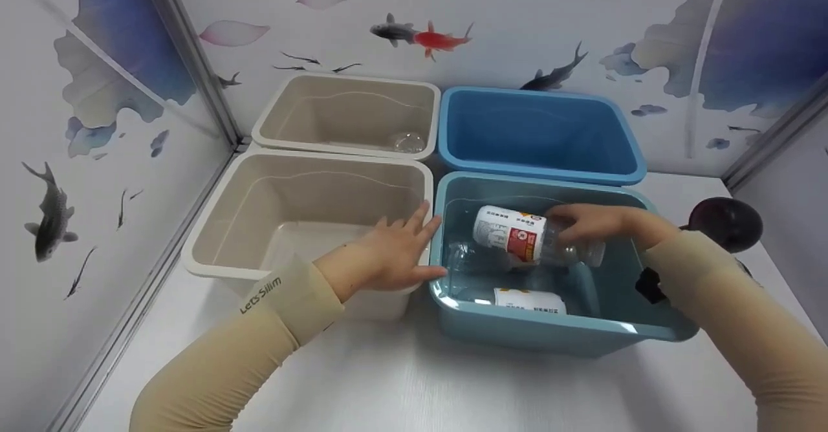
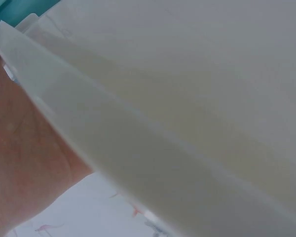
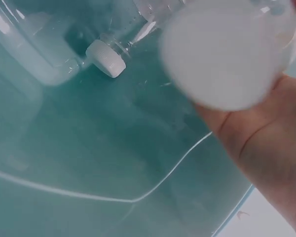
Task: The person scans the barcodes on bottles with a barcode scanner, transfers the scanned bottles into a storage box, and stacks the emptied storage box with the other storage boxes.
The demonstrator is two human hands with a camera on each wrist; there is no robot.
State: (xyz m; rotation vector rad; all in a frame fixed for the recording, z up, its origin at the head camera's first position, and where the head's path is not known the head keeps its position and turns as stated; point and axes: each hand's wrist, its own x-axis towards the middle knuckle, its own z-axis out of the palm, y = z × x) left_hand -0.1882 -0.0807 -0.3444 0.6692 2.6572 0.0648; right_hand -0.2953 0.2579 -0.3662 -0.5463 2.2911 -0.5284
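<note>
My right hand (image 1: 592, 222) reaches into the teal bin (image 1: 517, 338) and grips a clear plastic bottle (image 1: 508, 228) with a white and red label. The bottle lies on its side there, and its white cap (image 3: 219, 57) faces the right wrist camera, blurred. Below it in the same bin rests another labelled bottle (image 1: 529, 301), partly hidden by the front rim. A loose-looking clear bottle with a white cap (image 3: 106, 58) also shows in the right wrist view. My left hand (image 1: 394, 254), fingers spread, is over the adjoining rims of the front beige bin (image 1: 323, 193) and teal bin.
Behind stand a second beige bin (image 1: 349, 83), with a clear round item (image 1: 409, 142) in its corner, and a blue bin (image 1: 543, 160). A dark rounded object (image 1: 724, 224) is at the right. Printed walls enclose the white table (image 1: 401, 380).
</note>
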